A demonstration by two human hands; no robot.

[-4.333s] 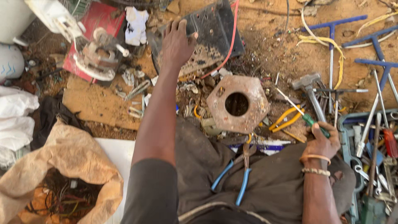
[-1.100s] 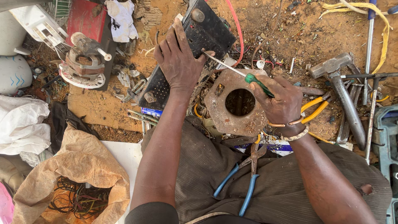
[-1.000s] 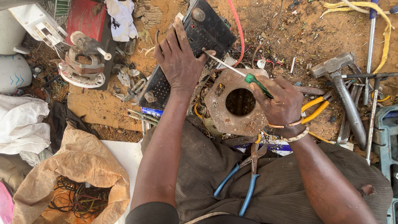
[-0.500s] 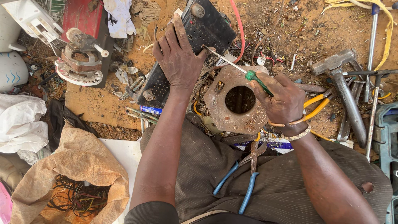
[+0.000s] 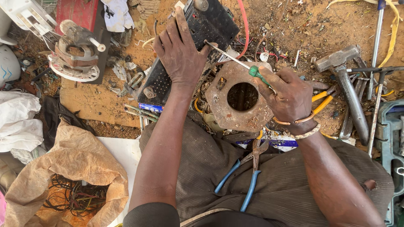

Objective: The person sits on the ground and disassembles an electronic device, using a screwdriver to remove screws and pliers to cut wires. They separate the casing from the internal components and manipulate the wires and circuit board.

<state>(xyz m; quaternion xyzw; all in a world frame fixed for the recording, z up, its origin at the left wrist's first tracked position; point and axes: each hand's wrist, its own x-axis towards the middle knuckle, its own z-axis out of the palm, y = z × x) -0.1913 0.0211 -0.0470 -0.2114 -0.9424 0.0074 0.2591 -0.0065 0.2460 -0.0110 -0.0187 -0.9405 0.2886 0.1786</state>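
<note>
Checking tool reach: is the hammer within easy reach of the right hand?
Probably yes: the hammer lies in the open just beyond the right hand, but that hand holds a screwdriver.

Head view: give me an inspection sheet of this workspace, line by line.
Surface: sandy ground, wooden board.
Job's things: black casing; screwdriver, tip at casing.
Clutter: rusty plate, hammer, blue pliers on lap, motor part.
Hands: left hand presses on casing; right hand grips screwdriver.
Cables: red cable; wire tangle in sack.
Surroundings: white bags, toolbox.
</note>
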